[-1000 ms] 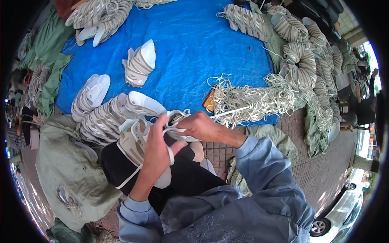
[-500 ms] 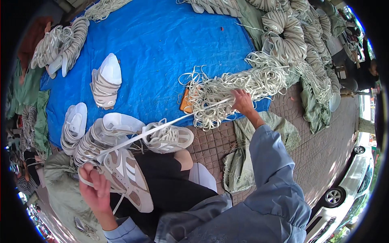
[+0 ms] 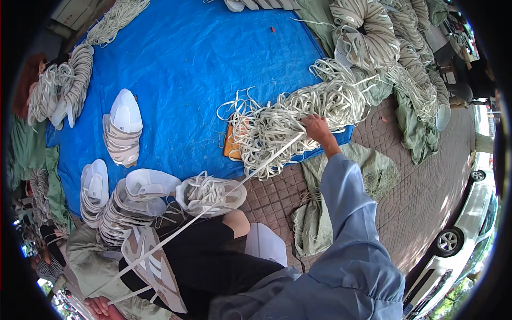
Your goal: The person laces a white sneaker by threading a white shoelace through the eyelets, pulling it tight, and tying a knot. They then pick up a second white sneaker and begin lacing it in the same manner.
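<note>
A long white shoelace [image 3: 202,212] runs taut on a slant across my lap. Its far end reaches my right hand [image 3: 317,129], which pinches it over a heap of loose white laces [image 3: 330,104]. At the lower left edge, my left hand [image 3: 101,308] is partly cut off, its fingers closed on the lace. A second strand leads from there to a beige and white sneaker upper [image 3: 154,269] lying on its side on my left thigh. Beyond my knee sits another sneaker upper [image 3: 212,193] with white laces threaded through its front.
Nested stacks of uppers stand left of my knees, one stack [image 3: 124,130] on the blue tarp [image 3: 213,64]. An orange object [image 3: 232,143] lies partly under the laces. Green sacking [image 3: 314,224] covers paving at right. More upper bundles [image 3: 368,34] pile up far right; a white car [image 3: 453,256] is parked beyond.
My left hand has moved down and left, drawing the lace longer and straighter across my lap. My right hand stays at the lace heap. The whole view has shifted slightly.
</note>
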`<state>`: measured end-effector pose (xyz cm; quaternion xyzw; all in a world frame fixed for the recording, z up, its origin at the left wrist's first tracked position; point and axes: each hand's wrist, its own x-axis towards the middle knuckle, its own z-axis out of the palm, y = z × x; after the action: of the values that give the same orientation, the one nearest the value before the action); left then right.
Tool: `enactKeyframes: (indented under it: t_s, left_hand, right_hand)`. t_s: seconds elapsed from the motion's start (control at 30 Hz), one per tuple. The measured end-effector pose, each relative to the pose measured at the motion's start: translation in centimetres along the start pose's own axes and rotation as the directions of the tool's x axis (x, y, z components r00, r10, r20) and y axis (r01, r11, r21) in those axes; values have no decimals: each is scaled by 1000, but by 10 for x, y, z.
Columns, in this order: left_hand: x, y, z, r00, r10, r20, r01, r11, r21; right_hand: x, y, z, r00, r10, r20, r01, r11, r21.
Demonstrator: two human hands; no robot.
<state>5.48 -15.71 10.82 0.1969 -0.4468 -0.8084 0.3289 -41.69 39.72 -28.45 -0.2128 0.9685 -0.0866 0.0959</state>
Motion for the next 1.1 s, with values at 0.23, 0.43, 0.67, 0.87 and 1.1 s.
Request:
enactKeyframes:
  t_s: [0.23,0.43,0.67,0.87,1.1]
  left_hand:
    - [1,-21,2,994,-75,-76,81,994,79]
    - [4,-11,-8,995,-85,-42,88,992,90]
    - [-21,19,-87,968,-100,-231,147,970,195]
    - [-10,2,-116,876,-229,-423,261,965,18]
    - [-4,0,-77,908,-193,-372,269,949,163]
  right_hand:
    - [-14,52,-39,977,206,63,-215,925,314]
    - [-12,84,-14,998,7,59,21,881,-473]
    - [-3,191,-142,902,303,-307,-426,514,-745]
    - [-3,199,-206,692,720,-48,-721,693,13]
    - [-24,60,-78,940,-333,-78,304,917,-259]
